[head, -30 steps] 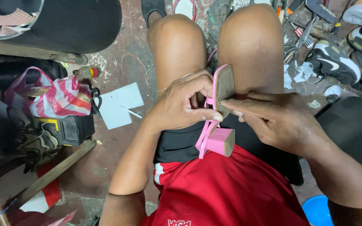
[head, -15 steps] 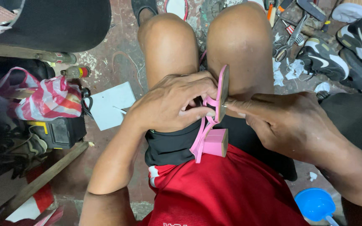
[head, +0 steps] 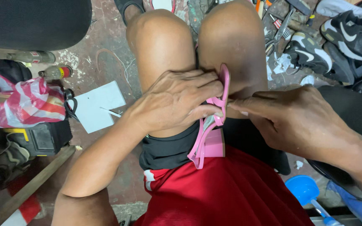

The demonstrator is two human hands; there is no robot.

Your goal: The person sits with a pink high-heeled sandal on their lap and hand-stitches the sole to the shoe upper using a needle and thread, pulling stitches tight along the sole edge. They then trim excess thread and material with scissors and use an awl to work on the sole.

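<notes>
A pink strappy sandal with a block heel (head: 213,138) stands on edge between my knees, its sole turned to the right. My left hand (head: 177,100) grips the sandal's front part, fingers wrapped over the straps. My right hand (head: 290,117) presses its fingertips against the sole's edge near the toe; whether a small tool is pinched in them I cannot tell. The heel rests against my black shorts above my red shirt.
A white square sheet (head: 98,105) lies on the concrete floor at left, beside a red-and-white striped bag (head: 26,102) and a black box (head: 42,140). Black sneakers (head: 315,54) and scattered tools (head: 279,25) lie at upper right. A blue plastic scoop (head: 303,189) sits at lower right.
The view has shifted closer over my lap. My left hand has slid further over the sandal's straps, and the sandal now stands more on edge between my knees.
</notes>
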